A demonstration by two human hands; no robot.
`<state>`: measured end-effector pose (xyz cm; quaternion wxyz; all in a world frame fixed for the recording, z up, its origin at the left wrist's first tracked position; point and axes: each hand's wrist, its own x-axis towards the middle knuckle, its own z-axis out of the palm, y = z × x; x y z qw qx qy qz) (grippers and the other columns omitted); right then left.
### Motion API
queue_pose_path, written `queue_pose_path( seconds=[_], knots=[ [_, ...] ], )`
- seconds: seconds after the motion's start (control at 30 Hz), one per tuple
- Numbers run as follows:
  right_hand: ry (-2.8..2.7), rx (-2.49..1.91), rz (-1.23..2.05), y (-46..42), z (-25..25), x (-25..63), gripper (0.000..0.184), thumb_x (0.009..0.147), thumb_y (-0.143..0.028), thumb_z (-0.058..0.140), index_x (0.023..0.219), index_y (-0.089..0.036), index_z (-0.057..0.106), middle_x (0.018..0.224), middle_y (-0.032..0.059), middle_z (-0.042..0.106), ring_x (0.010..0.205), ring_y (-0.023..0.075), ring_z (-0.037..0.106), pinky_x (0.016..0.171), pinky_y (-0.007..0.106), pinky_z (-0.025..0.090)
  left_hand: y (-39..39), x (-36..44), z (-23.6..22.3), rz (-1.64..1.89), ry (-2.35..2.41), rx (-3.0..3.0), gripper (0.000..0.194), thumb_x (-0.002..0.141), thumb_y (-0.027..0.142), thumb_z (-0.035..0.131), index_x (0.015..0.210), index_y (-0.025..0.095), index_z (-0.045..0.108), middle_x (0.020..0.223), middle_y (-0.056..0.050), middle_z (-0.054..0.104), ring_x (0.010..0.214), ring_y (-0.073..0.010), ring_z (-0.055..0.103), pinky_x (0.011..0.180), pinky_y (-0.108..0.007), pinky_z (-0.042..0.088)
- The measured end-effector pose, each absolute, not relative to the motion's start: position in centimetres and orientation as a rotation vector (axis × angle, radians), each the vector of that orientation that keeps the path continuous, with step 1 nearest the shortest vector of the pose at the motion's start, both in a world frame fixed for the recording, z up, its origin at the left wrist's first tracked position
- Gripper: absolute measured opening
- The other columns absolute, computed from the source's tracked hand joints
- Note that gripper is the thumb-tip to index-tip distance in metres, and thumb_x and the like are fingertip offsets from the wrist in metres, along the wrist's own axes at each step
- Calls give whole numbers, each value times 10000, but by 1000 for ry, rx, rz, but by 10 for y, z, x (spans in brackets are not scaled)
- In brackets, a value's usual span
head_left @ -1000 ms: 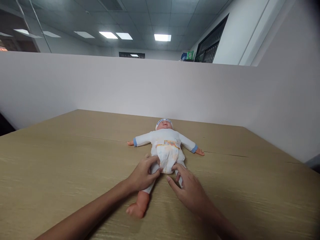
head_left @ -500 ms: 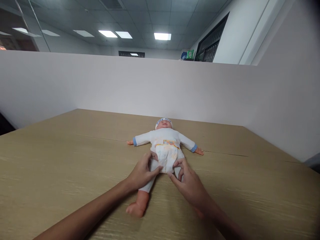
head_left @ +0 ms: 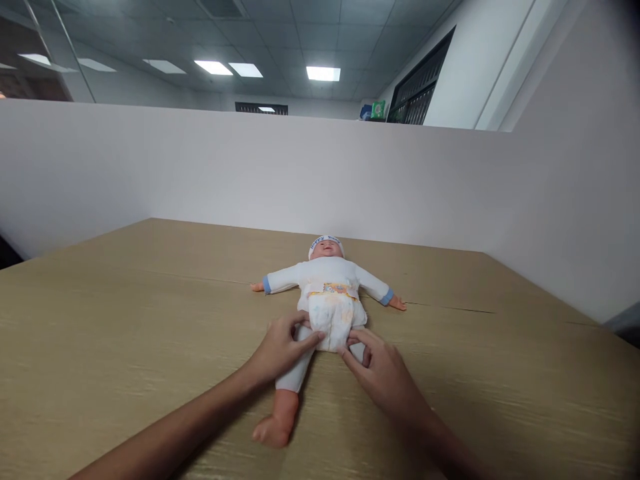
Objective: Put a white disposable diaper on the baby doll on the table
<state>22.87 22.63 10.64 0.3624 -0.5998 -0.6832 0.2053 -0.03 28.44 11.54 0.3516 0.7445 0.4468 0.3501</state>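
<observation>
A baby doll (head_left: pixel 327 270) in a white suit with blue cuffs lies on its back, head away from me and arms spread. Around its hips sits a white diaper (head_left: pixel 331 317) with an orange printed waistband. My left hand (head_left: pixel 284 347) pinches the diaper's leg edge on the left side, thumb near the crotch. On the right side, my right hand (head_left: pixel 383 370) has thumb and fingers closed at the other leg edge. The doll's left-side leg (head_left: pixel 293 373) stretches toward me with a bare foot; its other leg is mostly behind my right hand and forearm.
The doll rests on a wide wooden table (head_left: pixel 150 320) with a thin seam across it. A white partition (head_left: pixel 320 173) rises behind the table, and a wall (head_left: pixel 565 200) stands on the right. Beyond the partition are ceiling lights and a green package (head_left: pixel 378 109).
Both hands have moved slightly toward me along the diaper's leg edges. The diaper's lower edge sits a little nearer to me. The view has shifted slightly.
</observation>
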Motion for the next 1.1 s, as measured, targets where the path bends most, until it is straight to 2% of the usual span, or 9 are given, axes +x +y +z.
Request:
queue_pose_path(
  seconds=[0.13,0.23,0.37,0.47,0.63,0.77,0.9,1.0,1.1],
  knots=[
    [-1748,-1538,444,227,100,225,263,999,-468,639,970,-232,750,949,28,718,669,184,542,680,335,405,291,-4,120,827,1058,1830,456,956,651,666,995,203,746,949,-24,735,910,-243,643,807,-330,514],
    [-1709,-1551,420,229,98,227,281,1022,-484,629,995,-232,748,951,30,700,676,187,534,706,346,421,292,-5,120,857,995,1734,457,945,651,684,1022,204,742,970,-36,732,919,-241,635,803,-332,520],
    [-1672,-1503,366,231,96,231,282,1011,-487,659,939,-229,747,1023,61,686,922,253,652,860,377,477,290,-4,117,877,985,1726,441,945,638,701,1011,202,724,989,-41,734,933,-240,635,822,-340,519],
    [-1639,-1506,385,233,96,235,279,992,-501,696,939,-239,777,1081,72,669,1038,278,665,948,404,487,291,-2,111,937,1011,1757,433,957,628,690,962,195,701,969,-45,728,935,-247,644,839,-345,515],
    [-1686,-1521,484,233,104,242,293,990,-515,685,973,-253,813,1052,74,684,995,266,676,909,394,504,289,-1,104,1007,1101,1820,387,979,583,695,951,197,709,937,-24,737,876,-228,641,810,-328,480],
    [-1739,-1443,480,234,106,252,318,1027,-499,621,1026,-249,818,978,55,695,876,226,662,818,347,508,284,-7,104,1040,1181,1858,402,998,582,688,1084,194,756,1023,-34,773,817,-209,613,763,-330,460],
    [-1711,-1433,283,246,89,275,384,1079,-537,549,999,-229,764,776,5,623,692,190,567,671,309,466,288,-21,104,1139,1120,1911,370,1087,528,570,1174,213,743,1122,-56,780,975,-233,666,889,-358,506],
    [-1679,-1450,-79,273,69,297,370,1091,-516,508,1019,-213,707,892,49,694,817,226,625,795,343,522,314,-34,99,1294,1159,2068,323,1125,460,492,1145,210,696,1127,-78,751,1069,-250,655,985,-395,492],
    [-1696,-1483,-277,312,57,316,405,1063,-493,517,1243,-168,679,1228,163,714,1143,341,627,1039,487,494,360,-46,91,1382,1358,2376,302,1106,406,514,1279,189,636,1314,-130,687,1229,-304,594,1103,-480,429]
  ],
)
